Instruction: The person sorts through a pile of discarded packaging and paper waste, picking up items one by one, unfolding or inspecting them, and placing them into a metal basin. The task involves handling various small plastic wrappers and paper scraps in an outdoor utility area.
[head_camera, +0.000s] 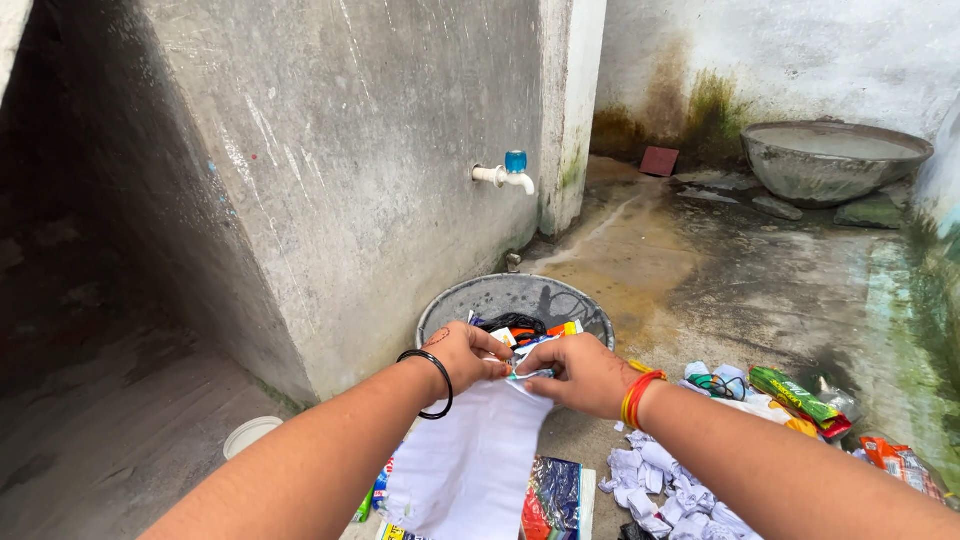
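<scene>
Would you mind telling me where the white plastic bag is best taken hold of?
Probably at its top edge, from above: the white plastic bag hangs limp below the left hand and right hand, which pinch that edge from either side.

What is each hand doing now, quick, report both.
Left hand: closed, pinching the top edge of the white bag.
Right hand: closed, pinching the same edge.

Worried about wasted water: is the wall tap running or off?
Off, it seems: no stream falls from the tap spout, though the floor beyond looks wet.
</scene>
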